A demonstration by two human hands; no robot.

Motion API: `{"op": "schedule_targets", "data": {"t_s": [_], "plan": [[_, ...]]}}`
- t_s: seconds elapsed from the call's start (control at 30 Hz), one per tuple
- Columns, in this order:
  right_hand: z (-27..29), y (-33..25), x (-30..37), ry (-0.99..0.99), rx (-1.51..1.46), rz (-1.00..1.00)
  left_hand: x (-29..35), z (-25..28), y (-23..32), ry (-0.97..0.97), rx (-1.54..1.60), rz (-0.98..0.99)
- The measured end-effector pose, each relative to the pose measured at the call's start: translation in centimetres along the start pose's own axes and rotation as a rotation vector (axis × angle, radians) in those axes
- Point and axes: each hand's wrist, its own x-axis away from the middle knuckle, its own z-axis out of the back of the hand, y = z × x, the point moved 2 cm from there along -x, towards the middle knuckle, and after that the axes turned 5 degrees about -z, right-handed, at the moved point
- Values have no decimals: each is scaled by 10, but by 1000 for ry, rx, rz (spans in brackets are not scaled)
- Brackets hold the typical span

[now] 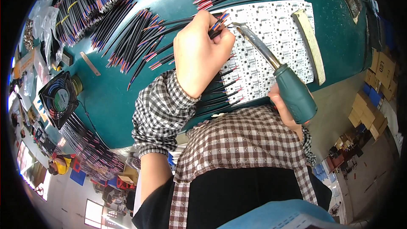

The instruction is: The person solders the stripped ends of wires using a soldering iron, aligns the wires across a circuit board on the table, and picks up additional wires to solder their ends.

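1. The left hand [199,53] is closed round a short bundle of black wires [217,24], the stripped red and blue ends sticking out past the knuckles. The right hand [285,109] is wrapped tight on the green handle of a soldering iron [271,65], its metal tip almost meeting those wire ends over the white circuit panel [271,38].
2. Far left, a small black fan [59,99] sits tilted at the bench edge, probably to pull fumes away.
3. Next, loose black wires [135,38] fan across the green bench [110,97], with banded bundles [80,4] behind them, all within the left hand's reach.
4. More wires [220,91] lie on the panel's near edge, under the left wrist.
5. A pale strip [311,44] lies along the panel's right side, perhaps holding it flat.
6. The exact contact point of tip and wire is too small to judge, and the left fingers are hidden behind the back of the hand. The lower left floor clutter is blurred.
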Motion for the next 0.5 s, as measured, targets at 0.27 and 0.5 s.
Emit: {"op": "schedule_targets", "data": {"t_s": [0.27,0.5], "plan": [[-8,1,5,108,-410,-231,0,1,-1,-5,0,8],[-3,4,12,119,-532,-231,7,20,-5,-237,211,-4]]}}
